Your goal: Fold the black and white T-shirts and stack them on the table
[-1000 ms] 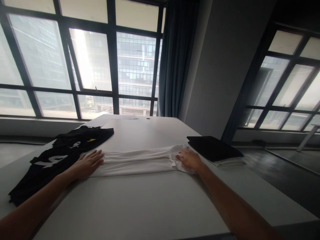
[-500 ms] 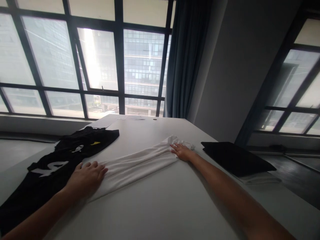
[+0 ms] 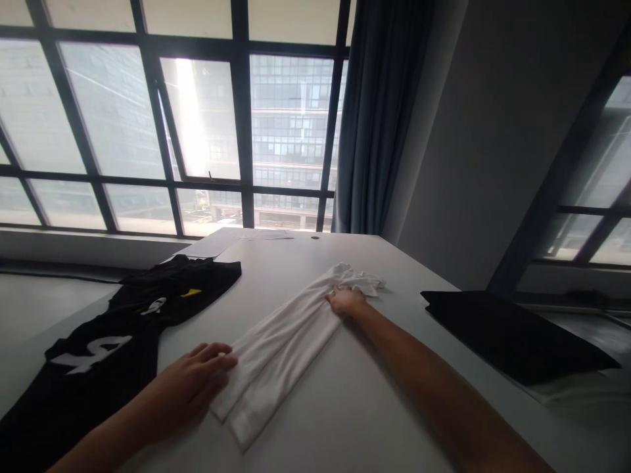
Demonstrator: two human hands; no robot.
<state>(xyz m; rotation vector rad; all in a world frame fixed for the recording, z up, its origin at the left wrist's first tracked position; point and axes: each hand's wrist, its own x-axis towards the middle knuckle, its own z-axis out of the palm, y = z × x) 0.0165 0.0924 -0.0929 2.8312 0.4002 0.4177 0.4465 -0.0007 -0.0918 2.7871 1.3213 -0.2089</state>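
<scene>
A pair of white pants (image 3: 286, 341) lies slantwise on the white table, with its two leg ends towards me and a bunched part at the far end. My right hand (image 3: 346, 301) is closed on the cloth near that bunched end, fingers bent into the folds. Beside the near left edge of the pants is my left hand (image 3: 204, 374). Its fingers are loosely stretched and their tips meet the cloth edge, without a visible grip. Left of it lies a black garment (image 3: 133, 335) with white and yellow prints.
A folded black cloth (image 3: 513, 332) rests on a pale folded cloth (image 3: 576, 391) at the right of the table (image 3: 315, 420). White papers (image 3: 210, 246) lie at the far left corner. Windows and a blue curtain (image 3: 365, 131) stand behind the table.
The leg ends of the white pants have swung towards me and spread apart. My right hand has gone from lying flat to gripping the cloth. My left hand has come off the top of the pants.
</scene>
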